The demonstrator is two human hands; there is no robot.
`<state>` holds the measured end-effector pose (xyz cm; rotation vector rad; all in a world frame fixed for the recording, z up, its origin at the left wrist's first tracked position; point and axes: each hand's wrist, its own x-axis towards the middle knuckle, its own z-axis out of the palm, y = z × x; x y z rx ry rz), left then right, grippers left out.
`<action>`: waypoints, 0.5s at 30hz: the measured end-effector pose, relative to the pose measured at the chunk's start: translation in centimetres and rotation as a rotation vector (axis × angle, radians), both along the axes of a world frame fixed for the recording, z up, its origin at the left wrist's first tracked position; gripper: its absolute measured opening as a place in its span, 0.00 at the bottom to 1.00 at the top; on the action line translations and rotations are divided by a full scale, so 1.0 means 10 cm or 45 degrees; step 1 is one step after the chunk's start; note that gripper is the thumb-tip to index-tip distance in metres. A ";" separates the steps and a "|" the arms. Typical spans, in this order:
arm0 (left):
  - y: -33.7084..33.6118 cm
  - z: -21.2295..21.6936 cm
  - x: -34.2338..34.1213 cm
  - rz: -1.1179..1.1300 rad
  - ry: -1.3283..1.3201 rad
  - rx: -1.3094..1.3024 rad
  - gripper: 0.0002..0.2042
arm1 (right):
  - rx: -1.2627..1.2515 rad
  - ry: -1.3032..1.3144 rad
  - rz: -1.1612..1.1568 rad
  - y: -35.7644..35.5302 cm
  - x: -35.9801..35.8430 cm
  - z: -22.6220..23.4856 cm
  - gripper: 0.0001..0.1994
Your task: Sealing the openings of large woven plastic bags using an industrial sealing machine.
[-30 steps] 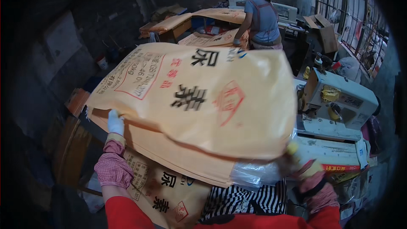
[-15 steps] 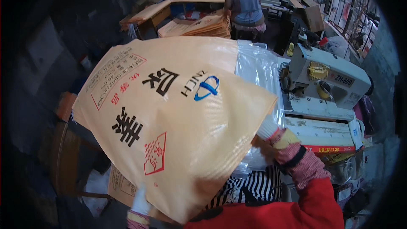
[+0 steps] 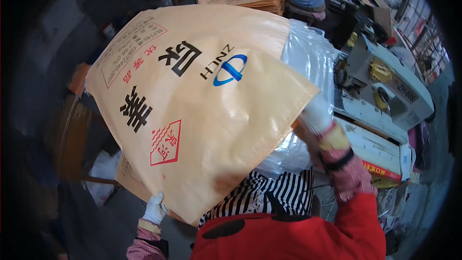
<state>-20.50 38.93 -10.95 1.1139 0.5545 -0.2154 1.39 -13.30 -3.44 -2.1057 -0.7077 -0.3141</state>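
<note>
Higher in view now — tan sack (image 3: 231,130), black-red-blue print (image 3: 180,58), edge in pinched left hand (image 3: 155,209) — right hand (image 3: 316,115), grip hidden.

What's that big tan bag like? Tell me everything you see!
The big tan bag looks like shiny woven plastic, broad and thin, bulging gently. Its face has large black characters, smaller red print, a red outlined mark and a blue oval logo. It lies slanted in front of the person, partly over clear plastic. The left hand touches its lower-left edge; the right hand is at its right corner, fingers hidden.
</note>
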 end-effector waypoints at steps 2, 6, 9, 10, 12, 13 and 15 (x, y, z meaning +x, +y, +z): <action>0.00 0.05 -0.01 0.062 -0.046 -0.025 0.17 | -0.372 -0.690 -0.403 -0.03 -0.40 0.32 0.26; -0.20 0.25 0.37 -0.355 -0.507 0.813 0.13 | -0.567 -1.006 -1.092 -0.02 -0.23 0.48 0.23; 0.34 -0.61 0.34 0.256 -0.194 0.647 0.13 | 0.686 0.481 -0.418 -0.36 0.08 -0.17 0.23; 0.12 -0.65 0.37 0.401 -0.123 0.691 0.12 | 0.916 0.742 -0.226 -0.42 0.07 -0.27 0.22; 0.06 -0.89 0.12 0.507 -0.110 1.034 0.12 | 0.931 0.740 -0.029 -0.52 -0.15 -0.36 0.20; 0.06 -1.06 -0.11 0.503 -0.055 1.370 0.11 | 1.048 0.769 -0.054 -0.06 -0.39 -0.21 0.20; 0.12 -1.51 -0.77 0.571 0.185 1.644 0.12 | 0.700 0.612 -0.050 0.53 -0.89 -0.14 0.20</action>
